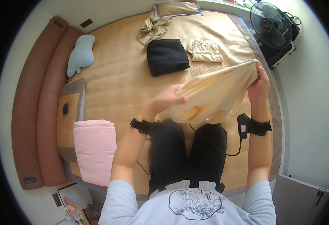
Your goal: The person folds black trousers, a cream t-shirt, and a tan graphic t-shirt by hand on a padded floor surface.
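Observation:
A pale yellow cloth garment [217, 90] is stretched between my two hands above my knees. My left hand [170, 98], slightly blurred, grips its left edge, thumb on top. My right hand [258, 84] pinches its upper right corner, higher up and farther right. The garment's lower part hangs in loose folds, with a round opening near the left. Beyond it lie a folded black garment [167, 57] and a folded cream garment [206, 51] with a gathered edge. A crumpled khaki cloth [154, 29] lies behind the black one.
I kneel on a bed with a woven mat [116, 73]. A folded pink quilt [95, 152] is at my left, near a mat-covered pillow [68, 112] and a light blue cushion [82, 54]. A black fan [271, 25] stands at the back right. Cables hang from my wrist straps.

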### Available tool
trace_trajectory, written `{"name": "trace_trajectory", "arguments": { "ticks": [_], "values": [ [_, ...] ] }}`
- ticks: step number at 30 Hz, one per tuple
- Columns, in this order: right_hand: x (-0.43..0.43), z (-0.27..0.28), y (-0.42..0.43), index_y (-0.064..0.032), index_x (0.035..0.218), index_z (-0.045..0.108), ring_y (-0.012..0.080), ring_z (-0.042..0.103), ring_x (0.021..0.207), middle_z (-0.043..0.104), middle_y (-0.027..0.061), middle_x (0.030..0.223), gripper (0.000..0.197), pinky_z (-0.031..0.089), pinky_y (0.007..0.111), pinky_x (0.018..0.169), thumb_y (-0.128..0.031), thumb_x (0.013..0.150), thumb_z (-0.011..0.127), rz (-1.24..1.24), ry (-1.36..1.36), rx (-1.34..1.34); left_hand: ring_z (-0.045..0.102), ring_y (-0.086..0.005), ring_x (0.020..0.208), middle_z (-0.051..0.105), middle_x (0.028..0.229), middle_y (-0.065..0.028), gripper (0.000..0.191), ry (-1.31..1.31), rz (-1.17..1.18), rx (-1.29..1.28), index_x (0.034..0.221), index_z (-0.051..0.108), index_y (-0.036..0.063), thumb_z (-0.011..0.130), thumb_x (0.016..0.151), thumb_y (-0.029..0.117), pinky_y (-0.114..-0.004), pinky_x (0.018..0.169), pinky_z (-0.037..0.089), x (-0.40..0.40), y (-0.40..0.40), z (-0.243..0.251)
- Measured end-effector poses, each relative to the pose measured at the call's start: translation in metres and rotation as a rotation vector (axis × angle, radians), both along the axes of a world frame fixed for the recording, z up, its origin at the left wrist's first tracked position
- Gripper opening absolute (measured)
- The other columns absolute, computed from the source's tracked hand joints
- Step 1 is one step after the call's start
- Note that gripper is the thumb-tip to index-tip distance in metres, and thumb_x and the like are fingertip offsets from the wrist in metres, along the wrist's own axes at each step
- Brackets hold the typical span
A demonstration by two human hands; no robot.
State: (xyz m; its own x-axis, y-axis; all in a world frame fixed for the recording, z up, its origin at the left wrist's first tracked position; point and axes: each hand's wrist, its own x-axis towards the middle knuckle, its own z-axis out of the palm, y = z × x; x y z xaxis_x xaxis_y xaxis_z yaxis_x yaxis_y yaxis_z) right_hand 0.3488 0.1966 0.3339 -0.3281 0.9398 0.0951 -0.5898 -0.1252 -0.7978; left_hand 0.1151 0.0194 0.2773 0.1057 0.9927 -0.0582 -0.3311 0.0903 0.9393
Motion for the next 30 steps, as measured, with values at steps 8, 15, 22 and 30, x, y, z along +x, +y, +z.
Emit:
{"name": "trace_trajectory", "arguments": {
  "ticks": [8, 15, 22, 30],
  "values": [
    [0.002, -0.005, 0.003, 0.003, 0.098, 0.055, 0.0124, 0.054, 0.083, 0.057, 0.0058, 0.09, 0.022, 0.042, 0.024, 0.075, -0.014, 0.088, 0.046, -0.084, -0.055, 0.021, 0.055, -0.012, 0.075, 0.062, 0.083, -0.0053, 0.029, 0.531, -0.027, -0.183, 0.094, 0.061, -0.005, 0.053, 0.078, 0.019, -0.023, 0.07, 0.043, -0.007, 0.001, -0.011],
    [0.007, -0.051, 0.02, 0.0, 0.088, 0.055, 0.0112, 0.053, 0.073, 0.058, 0.005, 0.081, 0.022, 0.043, 0.025, 0.065, -0.021, 0.086, 0.05, -0.196, -0.932, 0.151, 0.055, -0.0152, 0.098, 0.056, 0.109, -0.01, 0.039, -0.24, 0.057, -0.124, 0.119, 0.044, -0.0047, 0.044, 0.089, 0.02, -0.029, 0.086, 0.043, 0.016, 0.005, 0.008],
    [-0.024, -0.022, -0.071, 0.0004, 0.081, 0.055, 0.0104, 0.055, 0.063, 0.058, 0.0054, 0.072, 0.018, 0.046, 0.023, 0.058, -0.015, 0.087, 0.048, 0.323, -0.631, 0.269, 0.054, -0.0197, 0.103, 0.052, 0.115, -0.0106, 0.036, -0.557, 0.142, -0.036, 0.122, 0.039, -0.0003, 0.043, 0.092, 0.02, -0.034, 0.089, 0.043, 0.03, 0.004, 0.017],
    [-0.048, -0.059, -0.103, -0.0004, 0.119, 0.045, 0.0155, 0.054, 0.099, 0.053, 0.0085, 0.11, 0.035, 0.046, 0.026, 0.082, -0.016, 0.088, 0.049, 0.668, -0.526, 0.086, 0.052, -0.0217, 0.105, 0.05, 0.117, -0.0115, 0.04, -0.576, 0.06, -0.002, 0.125, 0.036, 0.0017, 0.046, 0.09, 0.017, -0.035, 0.09, 0.043, 0.05, 0.0, 0.022]
  ]
}}
